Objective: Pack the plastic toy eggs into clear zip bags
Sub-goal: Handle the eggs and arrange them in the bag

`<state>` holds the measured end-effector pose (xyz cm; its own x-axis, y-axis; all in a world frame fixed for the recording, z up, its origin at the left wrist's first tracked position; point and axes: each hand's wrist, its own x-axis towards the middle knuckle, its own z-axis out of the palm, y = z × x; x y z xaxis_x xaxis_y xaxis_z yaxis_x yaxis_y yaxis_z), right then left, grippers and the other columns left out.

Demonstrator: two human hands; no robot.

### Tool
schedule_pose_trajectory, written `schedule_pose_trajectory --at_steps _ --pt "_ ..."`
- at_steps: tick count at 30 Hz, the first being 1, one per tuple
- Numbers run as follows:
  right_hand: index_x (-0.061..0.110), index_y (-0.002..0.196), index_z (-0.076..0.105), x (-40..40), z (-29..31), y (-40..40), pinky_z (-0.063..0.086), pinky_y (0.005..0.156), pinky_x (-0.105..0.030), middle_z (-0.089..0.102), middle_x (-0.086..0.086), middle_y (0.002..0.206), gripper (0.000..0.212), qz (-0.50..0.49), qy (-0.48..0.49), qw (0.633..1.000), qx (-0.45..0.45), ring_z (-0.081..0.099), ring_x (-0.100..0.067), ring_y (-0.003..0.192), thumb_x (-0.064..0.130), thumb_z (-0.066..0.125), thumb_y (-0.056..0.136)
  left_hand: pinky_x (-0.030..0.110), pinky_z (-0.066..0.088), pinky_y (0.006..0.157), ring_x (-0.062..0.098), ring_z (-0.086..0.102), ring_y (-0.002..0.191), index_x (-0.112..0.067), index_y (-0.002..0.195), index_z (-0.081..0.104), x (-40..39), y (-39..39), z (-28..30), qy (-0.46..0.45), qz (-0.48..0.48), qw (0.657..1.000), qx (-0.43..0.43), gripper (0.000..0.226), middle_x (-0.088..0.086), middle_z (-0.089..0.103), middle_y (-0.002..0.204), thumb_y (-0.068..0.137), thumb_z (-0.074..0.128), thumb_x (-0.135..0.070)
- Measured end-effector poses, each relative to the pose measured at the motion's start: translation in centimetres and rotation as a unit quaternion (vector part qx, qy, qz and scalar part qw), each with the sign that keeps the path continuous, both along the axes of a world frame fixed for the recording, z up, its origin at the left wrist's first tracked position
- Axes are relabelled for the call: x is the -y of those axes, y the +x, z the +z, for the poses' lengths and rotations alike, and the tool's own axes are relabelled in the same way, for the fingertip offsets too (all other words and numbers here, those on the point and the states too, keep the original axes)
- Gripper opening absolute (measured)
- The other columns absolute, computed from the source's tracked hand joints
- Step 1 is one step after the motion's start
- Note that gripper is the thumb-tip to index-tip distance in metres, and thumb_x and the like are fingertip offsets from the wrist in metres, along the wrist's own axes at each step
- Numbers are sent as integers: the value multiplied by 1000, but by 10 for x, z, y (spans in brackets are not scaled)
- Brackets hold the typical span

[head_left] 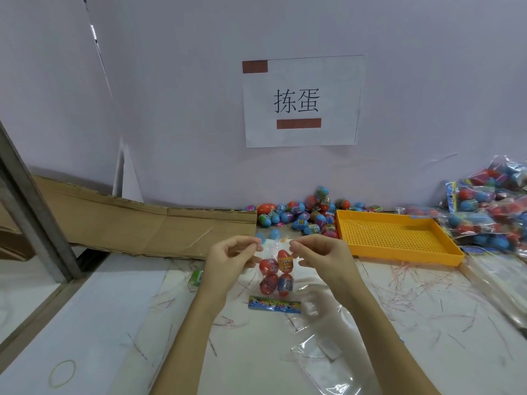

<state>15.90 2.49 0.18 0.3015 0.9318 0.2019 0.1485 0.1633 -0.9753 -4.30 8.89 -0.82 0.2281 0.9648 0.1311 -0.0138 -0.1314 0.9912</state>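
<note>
Clear bag of four eggs hangs between both hands above the counter; left hand and right hand pinch its top corners.

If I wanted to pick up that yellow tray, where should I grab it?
Probably by the rim of the yellow tray, along its long near wall, coming from the front. It lies flat with low upright walls, and that side faces open table. The loose eggs crowd its left end and the packed bags its right, so those sides look harder to reach.
</note>
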Motion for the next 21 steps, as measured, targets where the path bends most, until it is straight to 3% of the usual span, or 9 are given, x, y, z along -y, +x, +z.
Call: schedule_pose_trajectory --at_steps 9,13,17,21 --pt "13 98 82 5 7 8 60 70 -22 79 -1 87 14 8 -25 999 -40 75 -17 84 19 79 85 28 61 81 19 77 92 -24 97 85 -4 -6 -1 -71 -25 996 53 18 4 81 101 89 78 -9" --pt "12 104 81 7 5 11 62 78 -27 80 -2 90 19 23 -34 999 -27 76 -20 87 15 77 86 24 62 75 19 77 93 -22 97 85 -5 -8 1 -92 -26 993 75 17 5 81 102 85 81 -10" --pt "14 106 80 10 7 13 60 81 -25 79 -2 96 20 62 -18 998 -20 75 -19 90 11 77 87 24 62 75 21 78 94 -22 98 85 -6 -11 0 -87 -33 993 77 17 7 80 103 83 82 -13" --pt "14 96 82 11 6 16 59 80 -23 79 -4 95 17 71 -1 997 -7 74 -19 92 2 71 91 25 61 73 23 77 95 -24 100 85 -6 -16 -1 -45 -48 995 71 19 8 80 102 81 82 -19"
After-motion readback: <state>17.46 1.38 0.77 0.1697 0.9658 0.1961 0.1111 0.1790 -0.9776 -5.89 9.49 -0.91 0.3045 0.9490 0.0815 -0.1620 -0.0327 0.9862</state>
